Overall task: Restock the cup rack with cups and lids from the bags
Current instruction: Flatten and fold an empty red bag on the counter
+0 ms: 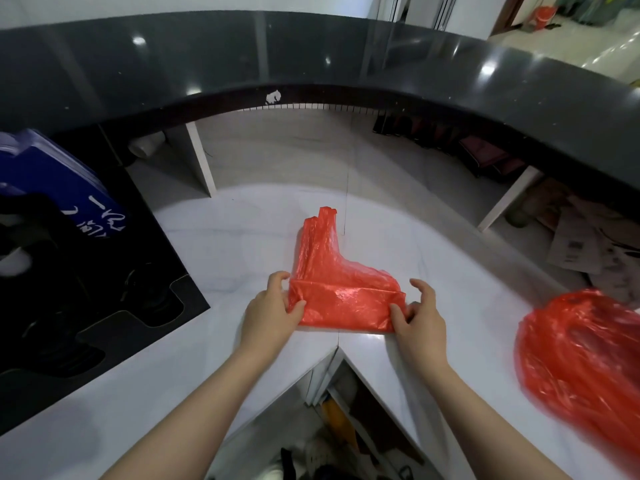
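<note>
Right now, looking down from my head, both my hands are on a flattened red bag (341, 292) that lies on the white tabletop (242, 244) in front of me. My left hand (272, 306) pinches the bag's left end, thumb on top of the folded edge and fingers curled around it. My right hand (417, 315) pinches the right end the same way, thumb pressed on the plastic, with the index finger lifted and bent above it. The two hands are apart, one at each end of the fold, and the near part of the bag is doubled over between them, while a narrow strip of it points away from me.

A blue package (59, 181) at the far left carries white handwritten-looking characters, but I cannot read them. It sits beside a black rack (104, 299) with rounded cut-outs along its edge; whatever is inside is too dark to make out.

Both my forearms reach forward from the bottom of the view and converge towards the bag, wrists low over the tabletop. A second red bag (585, 362), bulging and blurred, lies on the tabletop well to my right, touched by neither hand. A dark raised counter (311, 60) curves around behind.
</note>
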Motion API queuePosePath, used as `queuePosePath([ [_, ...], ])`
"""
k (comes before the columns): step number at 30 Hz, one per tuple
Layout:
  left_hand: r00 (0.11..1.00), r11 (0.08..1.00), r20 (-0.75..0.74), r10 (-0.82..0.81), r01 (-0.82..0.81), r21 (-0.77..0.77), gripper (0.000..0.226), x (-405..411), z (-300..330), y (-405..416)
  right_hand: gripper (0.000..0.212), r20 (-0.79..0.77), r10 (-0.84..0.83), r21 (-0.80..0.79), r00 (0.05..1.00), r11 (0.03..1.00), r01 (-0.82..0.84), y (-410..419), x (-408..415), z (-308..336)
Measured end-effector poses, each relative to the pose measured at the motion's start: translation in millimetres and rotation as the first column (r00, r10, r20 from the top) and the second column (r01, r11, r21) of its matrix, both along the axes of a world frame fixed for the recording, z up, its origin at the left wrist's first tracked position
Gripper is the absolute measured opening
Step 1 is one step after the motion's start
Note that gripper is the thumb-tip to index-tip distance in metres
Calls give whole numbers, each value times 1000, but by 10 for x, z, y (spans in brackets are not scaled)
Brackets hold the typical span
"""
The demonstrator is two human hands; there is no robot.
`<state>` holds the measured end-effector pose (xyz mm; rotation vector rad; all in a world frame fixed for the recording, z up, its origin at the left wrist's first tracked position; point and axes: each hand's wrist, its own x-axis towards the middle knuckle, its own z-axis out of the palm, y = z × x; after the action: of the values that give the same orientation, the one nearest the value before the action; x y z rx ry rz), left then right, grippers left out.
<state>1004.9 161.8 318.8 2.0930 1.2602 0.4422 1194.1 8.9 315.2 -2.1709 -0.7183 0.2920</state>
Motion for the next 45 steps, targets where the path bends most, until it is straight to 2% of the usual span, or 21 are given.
queuePosePath([
  [2, 990, 968, -123, -74, 101, 231, 63, 1, -25, -50, 42, 115, 61, -72, 992, 996, -53, 19, -10, 0],
  [4, 952, 878, -188, -241, 296, 376, 64, 22, -18, -111, 36, 219, 115, -129, 969, 988, -88, 12, -18, -3],
  [6, 864, 808, -248, -437, 499, 313, 56, 35, -30, -111, 40, 238, 157, -171, 959, 978, -118, -4, -7, -10],
  [7, 822, 797, -289, -491, 558, 233, 56, 27, -61, -98, 50, 230, 193, -219, 954, 965, -143, -22, -5, -24],
  [9, 753, 769, -359, -551, 626, 132, 74, -16, -109, -21, 80, 252, 340, -358, 906, 903, -239, -67, 22, -31],
  [11, 720, 745, -348, -600, 662, 85, 90, -51, -96, 65, 93, 263, 467, -449, 845, 834, -321, -105, 48, -50],
  [14, 800, 806, -136, -585, 592, 11, 77, -103, -11, 157, 70, 252, 460, -353, 852, 863, -361, -150, 129, -61],
  [16, 882, 879, 33, -470, 471, -79, 59, -135, 46, 194, 42, 187, 337, -168, 923, 936, -308, -163, 175, -27],
  [18, 936, 934, 203, -288, 321, -155, 39, -140, 52, 207, 13, 86, 222, -69, 971, 974, -217, -129, 225, 7],
  [21, 943, 967, 332, -7, 91, -239, 17, -72, 5, 191, 14, 24, 136, -38, 990, 990, -135, -33, 276, 11],
  [24, 953, 983, 281, 108, -59, -176, 22, 48, -22, 168, 23, -101, 67, 21, 993, 998, -66, 34, 251, -3],
  [26, 973, 994, 214, 90, -76, -74, 35, 117, -12, 151, 20, -62, 66, -8, 996, 998, -67, 62, 250, -30],
  [28, 992, 999, 124, 1, -7, 44, 53, 155, -20, 128, 13, 37, 128, -49, 991, 991, -126, 60, 258, -42],
  [30, 992, 982, 43, -117, 109, 152, 53, 160, -46, 94, 14, 94, 225, -85, 970, 972, -217, 23, 270, -41],
  [32, 979, 964, -7, -206, 204, 173, 44, 133, -68, 74, 37, 110, 302, -132, 947, 949, -287, -37, 264, -40],
  [33, 968, 953, -64, -242, 249, 173, 47, 106, -86, 76, 45, 118, 321, -152, 940, 941, -303, -64, 258, -41],
  [36, 906, 900, -285, -314, 380, 215, 78, 16, -108, 116, 35, 147, 321, -120, 935, 945, -305, -85, 304, -23],
  [37, 901, 891, -291, -322, 392, 228, 78, 3, -99, 128, 28, 141, 300, -87, 943, 953, -290, -81, 328, -14],
  [39, 937, 921, -174, -303, 335, 200, 61, -5, -81, 144, 11, 89, 243, -14, 966, 970, -243, -42, 364, 25],
  [42, 990, 992, 66, -127, 128, -12, 35, 51, -19, 146, 11, -30, 133, 58, 991, 990, -131, 84, 381, 65],
  [45, 996, 998, 88, 1, 4, -67, 22, 170, -5, 152, 17, -102, 26, 7, 994, 1000, -25, 231, 380, 76],
])
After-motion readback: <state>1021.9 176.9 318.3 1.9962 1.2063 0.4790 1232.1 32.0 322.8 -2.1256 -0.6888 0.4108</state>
